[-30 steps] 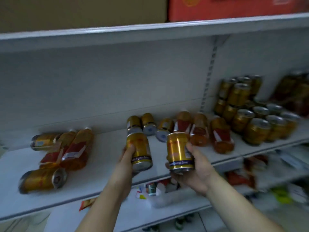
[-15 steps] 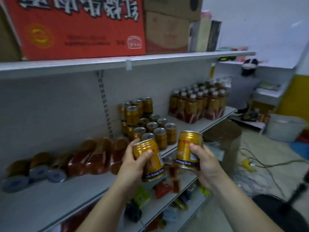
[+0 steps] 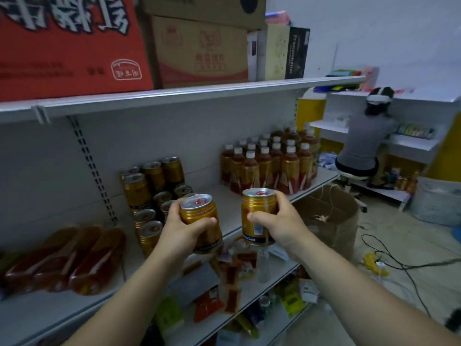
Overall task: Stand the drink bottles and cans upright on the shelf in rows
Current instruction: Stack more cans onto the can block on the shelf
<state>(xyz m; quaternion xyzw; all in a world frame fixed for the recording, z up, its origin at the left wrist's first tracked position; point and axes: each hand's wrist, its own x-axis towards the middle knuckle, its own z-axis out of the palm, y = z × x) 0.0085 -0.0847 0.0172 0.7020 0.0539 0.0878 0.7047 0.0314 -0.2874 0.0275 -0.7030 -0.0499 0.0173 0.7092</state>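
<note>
Amber bottles [image 3: 67, 258] lie on their sides at the far left of the shelf [image 3: 234, 196], touching one another; I judge they are the ones not yet stood up. Right of them stands the block of gold cans [image 3: 152, 193], upright in rows, some stacked two high at the back, so new cans presumably go at its open front and right edge. My left hand [image 3: 182, 233] has its grip clenched round a gold can [image 3: 200, 223], tilted with its top leaning away from me, just in front of that block. My right hand [image 3: 279, 226] is wrapped round a second can [image 3: 258, 216], held upright over the shelf's front edge, in the bare stretch between the cans and the standing bottles [image 3: 269, 166] further right. Holding one in each hand lets me set two down in one trip, I reckon. Past the shelf end sits a paper sack [image 3: 331, 221] on the floor.

Against half a second ago, the view has swung a little further right, both cans sit nearer the can block, and the left can leans more steeply.
</note>
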